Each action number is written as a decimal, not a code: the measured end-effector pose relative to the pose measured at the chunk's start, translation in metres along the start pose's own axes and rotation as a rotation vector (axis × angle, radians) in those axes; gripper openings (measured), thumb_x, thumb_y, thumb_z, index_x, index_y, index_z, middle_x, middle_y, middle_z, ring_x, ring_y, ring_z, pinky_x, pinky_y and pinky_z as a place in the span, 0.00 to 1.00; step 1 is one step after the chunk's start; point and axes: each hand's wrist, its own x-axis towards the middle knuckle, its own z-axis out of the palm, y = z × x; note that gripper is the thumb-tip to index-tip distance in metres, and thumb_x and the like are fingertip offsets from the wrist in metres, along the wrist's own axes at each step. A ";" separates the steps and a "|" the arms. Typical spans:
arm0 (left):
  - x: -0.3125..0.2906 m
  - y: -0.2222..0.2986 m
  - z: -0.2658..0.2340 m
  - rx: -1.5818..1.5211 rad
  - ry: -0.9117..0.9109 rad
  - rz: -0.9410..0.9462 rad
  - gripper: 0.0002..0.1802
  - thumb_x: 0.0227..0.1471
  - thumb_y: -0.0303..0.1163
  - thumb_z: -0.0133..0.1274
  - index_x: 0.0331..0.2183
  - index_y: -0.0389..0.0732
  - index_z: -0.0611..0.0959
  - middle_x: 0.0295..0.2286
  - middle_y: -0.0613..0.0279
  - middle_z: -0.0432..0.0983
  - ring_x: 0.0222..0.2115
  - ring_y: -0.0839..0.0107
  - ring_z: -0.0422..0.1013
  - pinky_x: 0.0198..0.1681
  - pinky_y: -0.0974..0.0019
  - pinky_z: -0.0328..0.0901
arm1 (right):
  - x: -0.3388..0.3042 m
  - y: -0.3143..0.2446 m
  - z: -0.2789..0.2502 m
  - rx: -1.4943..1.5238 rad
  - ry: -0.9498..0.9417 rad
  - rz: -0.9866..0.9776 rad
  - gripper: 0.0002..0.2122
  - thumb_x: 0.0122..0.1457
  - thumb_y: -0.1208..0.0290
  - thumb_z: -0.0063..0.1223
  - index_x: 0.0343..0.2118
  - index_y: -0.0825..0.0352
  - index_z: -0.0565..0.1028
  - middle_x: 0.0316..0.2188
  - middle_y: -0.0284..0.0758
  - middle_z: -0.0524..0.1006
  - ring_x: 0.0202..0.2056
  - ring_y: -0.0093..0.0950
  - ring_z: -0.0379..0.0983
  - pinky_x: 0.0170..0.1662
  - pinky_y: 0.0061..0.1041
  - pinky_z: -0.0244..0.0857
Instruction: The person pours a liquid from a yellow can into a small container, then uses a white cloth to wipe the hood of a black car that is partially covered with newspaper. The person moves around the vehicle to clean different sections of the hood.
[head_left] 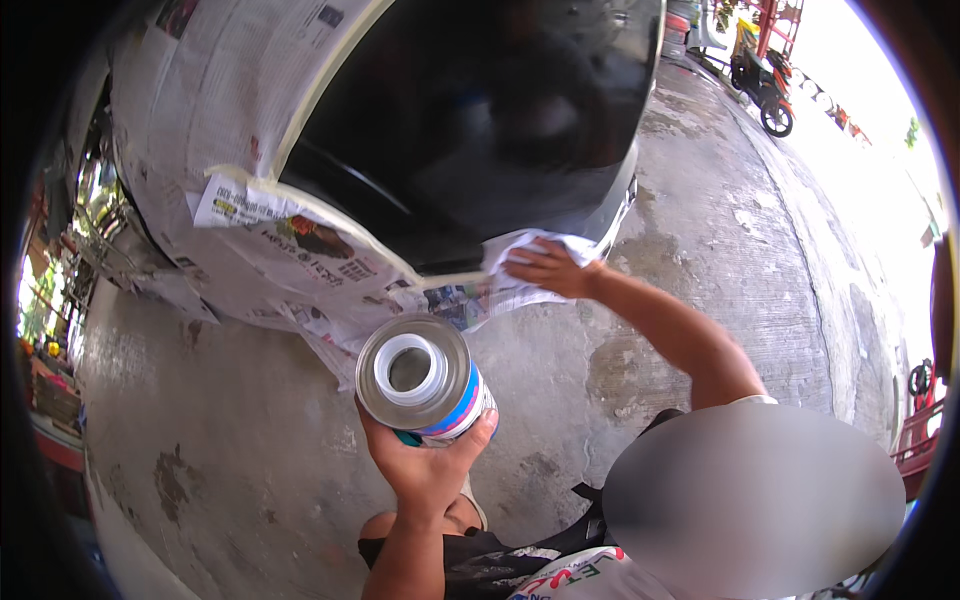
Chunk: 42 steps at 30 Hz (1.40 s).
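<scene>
My left hand is closed around a round metal can with a blue, pink and white label. The can's white-ringed mouth faces up with no cap on it. To the right, my right hand holds a white cloth against the lower edge of a glossy black vehicle panel, its fingers laid over the cloth. Newspaper sheets surround the panel's left and lower sides, fixed along its border with pale masking tape. Some sheets hang loose below.
Stained grey concrete floor spreads below and to the right of the vehicle. A motorcycle stands at the far right. Assorted clutter lines the left edge. A blurred patch hides part of the lower right.
</scene>
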 end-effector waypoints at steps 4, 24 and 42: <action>-0.011 -0.001 -0.018 0.022 0.014 -0.035 0.56 0.34 0.34 0.79 0.61 0.36 0.67 0.53 0.51 0.71 0.53 0.59 0.74 0.59 0.53 0.68 | -0.056 0.036 -0.017 -0.121 -0.031 -0.050 0.35 0.63 0.53 0.50 0.73 0.51 0.58 0.76 0.26 0.52 0.77 0.32 0.39 0.77 0.49 0.25; -0.012 0.001 -0.053 0.120 0.179 0.042 0.56 0.33 0.30 0.79 0.62 0.35 0.67 0.54 0.51 0.71 0.54 0.59 0.72 0.60 0.53 0.68 | 0.014 0.002 -0.022 -0.088 -0.143 -0.031 0.38 0.63 0.49 0.50 0.75 0.53 0.52 0.77 0.25 0.48 0.77 0.31 0.33 0.76 0.51 0.15; -0.001 -0.019 -0.037 0.133 0.094 -0.063 0.57 0.32 0.36 0.80 0.62 0.35 0.68 0.55 0.50 0.71 0.55 0.58 0.72 0.60 0.52 0.66 | 0.161 0.154 -0.174 -0.045 0.519 0.762 0.33 0.59 0.40 0.56 0.68 0.39 0.67 0.74 0.23 0.57 0.74 0.36 0.49 0.68 0.61 0.47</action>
